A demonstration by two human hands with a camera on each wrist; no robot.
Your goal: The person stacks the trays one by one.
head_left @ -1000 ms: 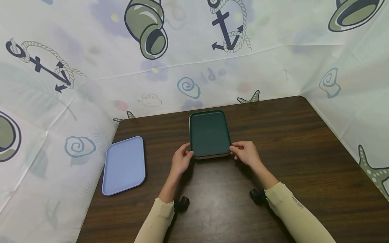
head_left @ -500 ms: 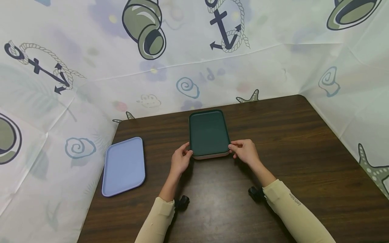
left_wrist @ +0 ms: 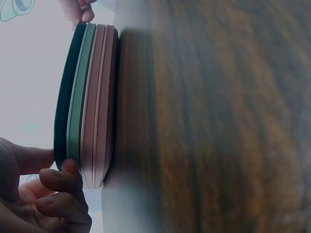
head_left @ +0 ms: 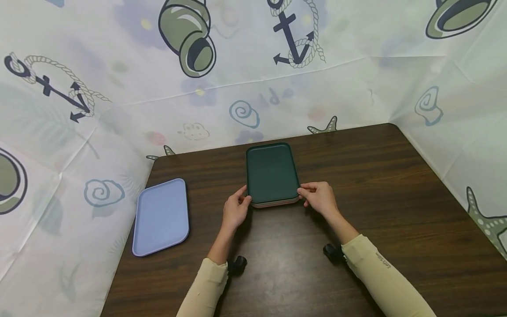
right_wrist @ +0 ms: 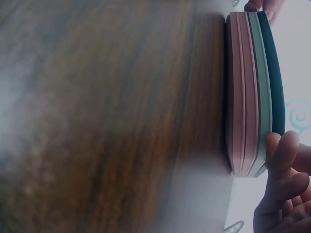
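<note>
A dark green tray (head_left: 273, 174) lies on top of a stack at the back middle of the table. Under it, the left wrist view shows a light green tray (left_wrist: 79, 102) and pink trays (left_wrist: 98, 102) at the bottom. My left hand (head_left: 234, 211) pinches the dark green tray at its near left corner, thumb on the near side. At the near right corner my right hand (head_left: 321, 199) pinches the same tray with thumb and fingertips. The stack's edges look nearly lined up.
A light blue tray (head_left: 161, 218) lies alone at the table's left edge. Dark wood-grain table (head_left: 380, 185) extends around the stack. A printed cloth (head_left: 253, 88) hangs right behind the table and along both sides.
Compared with a second ago, the dark green tray's near edge sits slightly farther back, and more pink edge shows below it. Both hands keep nearly the same place.
</note>
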